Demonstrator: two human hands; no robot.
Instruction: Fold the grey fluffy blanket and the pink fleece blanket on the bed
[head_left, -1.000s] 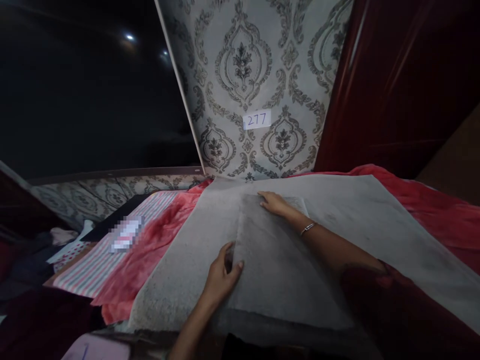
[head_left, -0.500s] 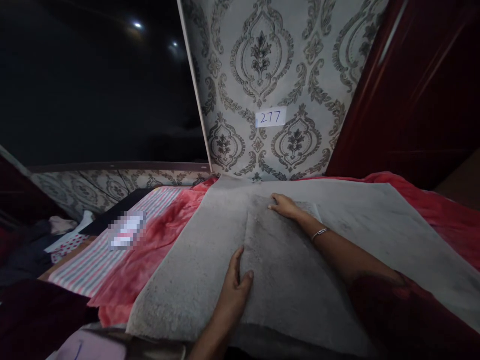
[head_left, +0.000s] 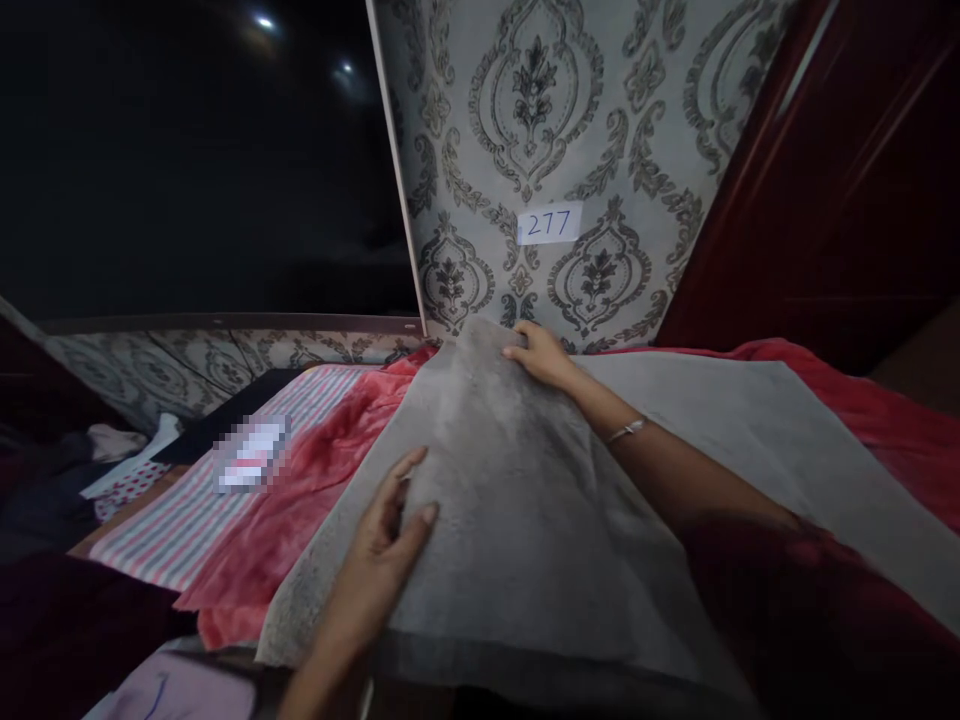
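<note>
I am facing one big black screen (head_left: 202,180), where two white reflections (head_left: 264,22) are shining. To the right of this screen, a pale wall (head_left: 551,150) is showing grey ornaments (head_left: 534,90) and carrying a label (head_left: 550,223), "277". Farther right from the screen, a dark red panel (head_left: 840,220) is gleaming. Below the screen, the ornaments are continuing.

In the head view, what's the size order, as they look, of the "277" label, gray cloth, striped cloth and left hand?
1. Gray cloth
2. Striped cloth, partly blurred out
3. Left hand
4. "277" label
</note>
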